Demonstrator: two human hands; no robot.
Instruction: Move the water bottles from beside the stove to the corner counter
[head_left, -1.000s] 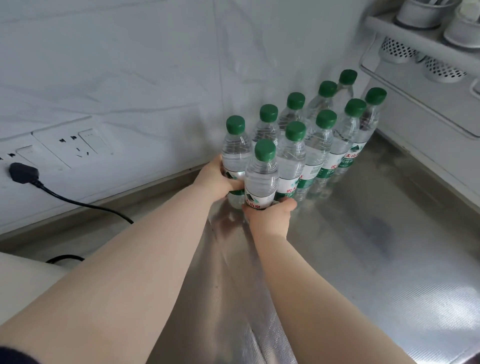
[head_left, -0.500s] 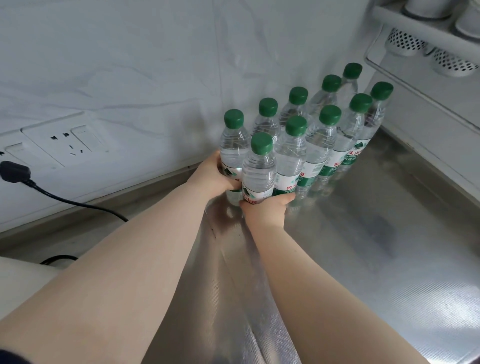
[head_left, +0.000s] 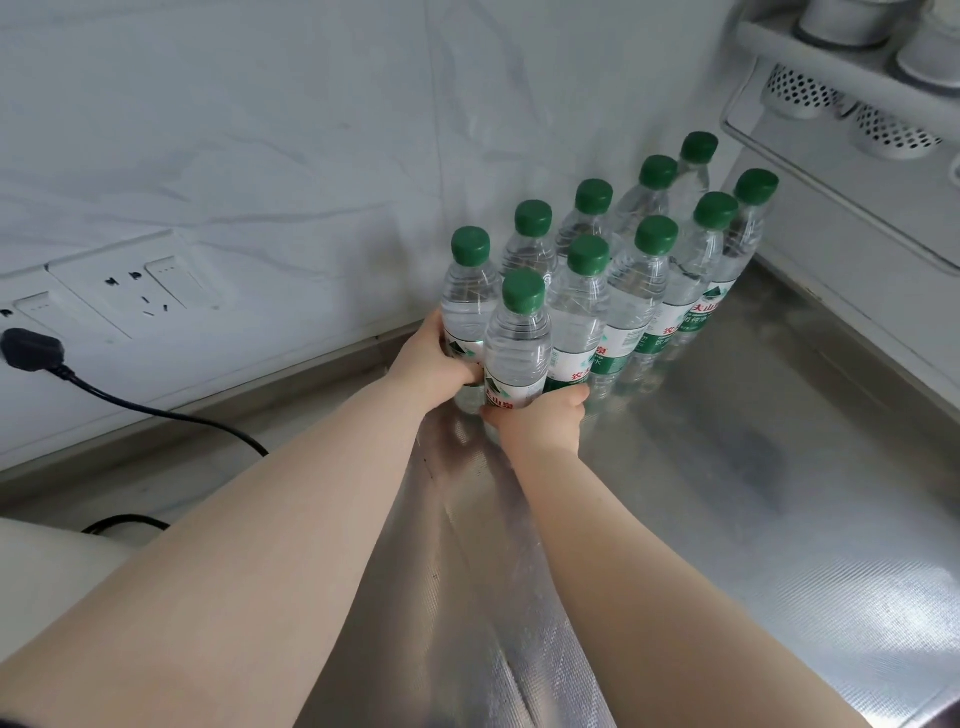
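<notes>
Counted ten water bottles — two rows of five, so that's ten green caps as well. Two hands in shot, one left hand and one right hand. On the wall I make it two socket plates and one black plug. Top right — two white holders with holes, plus two white pots on one shelf.
</notes>
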